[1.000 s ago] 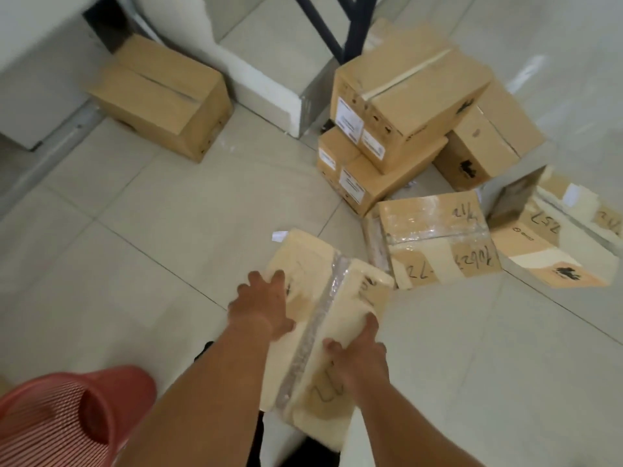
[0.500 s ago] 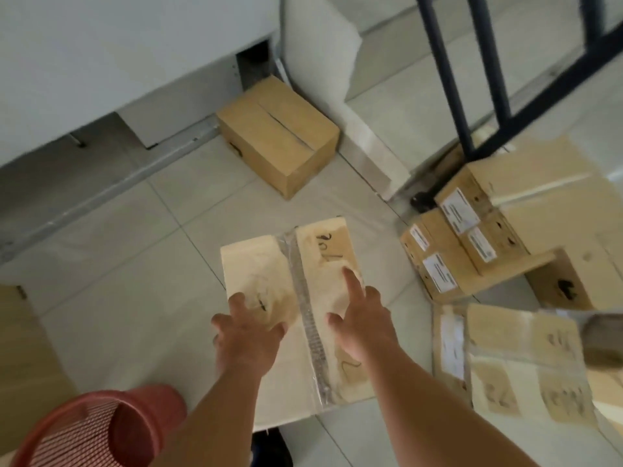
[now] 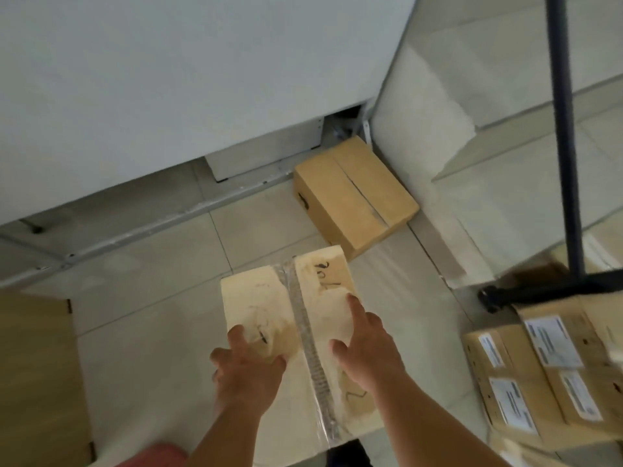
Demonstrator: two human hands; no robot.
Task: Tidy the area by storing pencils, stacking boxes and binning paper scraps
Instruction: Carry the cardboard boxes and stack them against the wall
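Both hands are on the box (image 3: pixel 266 298), a pale carton with clear tape running down its middle and scribbled marks on top. It sits out in front of the person, centre of view, long side pointing away, and looks to be clear of the floor (image 3: pixel 151 264).

The left hand (image 3: pixel 249 375) is spread over the near left part of the top, right at the edge. Its grip is hard to call: the fingers lie across the cardboard, and I cannot tell whether any hook round the side.

The right hand (image 3: pixel 367 355) lies flat on the other side of the tape, index finger stretched straight ahead and thumb out towards the tape. That's a loose, open grip, pressing and not pinching.

Just beyond the box's far end, a brown box (image 3: pixel 354 193) lies in the corner, against the cabinet (image 3: pixel 168 79) base.

Off to the right are the labelled boxes (image 3: pixel 539 382), stacked, white stickers facing up, at the foot of a dark post (image 3: pixel 563 129).

Bottom edge, left of the arms, there's a sliver of a red basket (image 3: pixel 155 455).
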